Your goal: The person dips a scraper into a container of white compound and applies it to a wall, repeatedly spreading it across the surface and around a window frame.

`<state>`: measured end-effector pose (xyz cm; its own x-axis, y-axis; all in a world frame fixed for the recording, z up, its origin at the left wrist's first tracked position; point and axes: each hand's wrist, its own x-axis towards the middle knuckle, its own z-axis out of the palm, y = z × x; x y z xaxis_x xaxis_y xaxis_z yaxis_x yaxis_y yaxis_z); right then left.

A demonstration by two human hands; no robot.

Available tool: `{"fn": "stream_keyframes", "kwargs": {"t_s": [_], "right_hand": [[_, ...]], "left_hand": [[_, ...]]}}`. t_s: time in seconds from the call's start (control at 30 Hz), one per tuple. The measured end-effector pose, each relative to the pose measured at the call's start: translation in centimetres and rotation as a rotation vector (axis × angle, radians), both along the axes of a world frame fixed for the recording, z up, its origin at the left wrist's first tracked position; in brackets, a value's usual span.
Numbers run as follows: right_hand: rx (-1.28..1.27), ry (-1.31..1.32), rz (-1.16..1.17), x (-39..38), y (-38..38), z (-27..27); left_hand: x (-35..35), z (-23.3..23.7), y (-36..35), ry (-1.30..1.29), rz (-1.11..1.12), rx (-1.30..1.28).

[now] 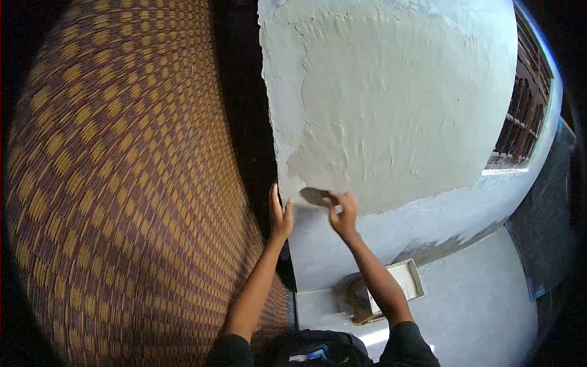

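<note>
My right hand (345, 215) is closed around the handle of a putty knife (313, 196). Its dark blade lies at the wall's surface, pointing left toward the edge. The wall (391, 116) carries a wide coat of greyish, wet-looking plaster with ridges and streaks. My left hand (281, 214) rests at the wall's rough left edge, its fingers straight and the thumb apart on the wall face. Between the two hands lies a paler strip of wall, outside the grey coat.
A woven brown-and-yellow mat (134, 183) hangs or stands along the left, with a dark gap beside the wall. Below on the floor (477, 293) sits a whitish rectangular tray (416, 278). A barred window (524, 110) and a dark sheet (547, 208) are at right.
</note>
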<state>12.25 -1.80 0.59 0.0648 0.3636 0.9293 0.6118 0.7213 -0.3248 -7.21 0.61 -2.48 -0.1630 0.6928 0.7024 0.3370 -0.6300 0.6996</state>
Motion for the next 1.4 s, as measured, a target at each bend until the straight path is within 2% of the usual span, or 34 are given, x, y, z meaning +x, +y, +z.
{"fn": "stream_keyframes", "kwargs": {"t_s": [0.1,0.23,0.3,0.37,0.43,0.5,0.57,0.63,0.7,0.77,0.83,0.87,0.9,0.97,1.03,1.1,1.13,1.17,1.23,1.3,1.37,1.4], "right_hand": [[-0.014,-0.151,-0.121,-0.6,1.2,-0.3],[0.076,0.253,-0.284,3.9,2.0,3.3],[-0.012,0.587,-0.283,6.5,1.6,4.8],[0.042,0.760,-0.155,7.5,0.7,6.0],[-0.006,0.659,-0.100,7.1,0.4,4.5],[-0.095,0.403,-0.157,5.1,-0.4,2.6],[0.015,0.212,-0.068,2.8,1.0,-0.8],[-0.005,0.034,0.032,0.7,0.5,-1.5],[-0.109,-0.068,-0.101,0.5,0.7,-1.5],[-0.014,0.092,-0.097,2.8,2.3,-0.7],[-0.029,0.407,-0.234,4.4,1.6,1.9],[-0.053,0.522,-0.204,6.1,1.8,2.0],[-0.004,0.765,-0.085,6.2,1.2,3.2],[-0.009,0.815,0.044,6.1,-0.7,4.6],[-0.165,0.473,-0.068,6.3,0.0,0.7],[0.000,0.239,0.053,3.7,0.6,-1.5],[0.047,0.036,-0.004,2.6,0.5,-2.1],[-0.074,-0.039,-0.003,1.1,-0.6,-1.3],[-0.080,-0.178,-0.097,0.9,0.1,-1.2],[0.035,0.052,-0.160,2.6,1.7,-0.4],[0.037,0.373,-0.245,4.5,1.9,1.8],[-0.047,0.471,-0.256,5.9,1.7,2.5]], "left_hand": [[0.1,-0.3,0.2,-0.037,-0.022,-0.003],[-0.6,-0.5,0.2,-0.010,-0.019,-0.006],[-0.8,-0.8,0.3,0.005,-0.025,0.014],[-0.8,-1.1,0.5,-0.003,-0.032,0.024],[-0.8,-1.1,0.7,-0.005,-0.040,0.041],[-0.4,-1.1,0.6,-0.039,-0.044,0.014],[0.0,-1.3,0.4,-0.039,-0.042,-0.008],[0.5,-1.2,-0.1,-0.040,-0.040,-0.027],[0.6,-0.9,-0.5,-0.067,-0.047,-0.053],[0.4,-0.9,-0.4,-0.056,-0.041,-0.035],[0.0,-1.0,0.0,-0.051,-0.029,-0.016],[-0.2,-1.0,0.0,-0.040,-0.022,-0.002],[-0.2,-1.2,0.0,-0.029,-0.017,0.010],[-0.1,-1.3,0.0,-0.034,-0.004,0.002],[0.2,-1.4,0.0,-0.035,0.007,-0.005],[0.7,-1.6,-0.1,-0.098,-0.027,-0.046],[1.0,-1.7,-0.1,-0.099,-0.031,-0.047],[1.2,-1.7,-0.2,-0.120,-0.035,-0.044],[1.2,-1.7,-0.4,-0.140,-0.038,-0.041],[0.7,-1.2,-0.6,-0.058,-0.013,-0.009],[0.2,-0.7,-0.7,-0.050,-0.010,-0.002],[-0.1,-0.8,-0.8,-0.040,-0.012,-0.002]]}}
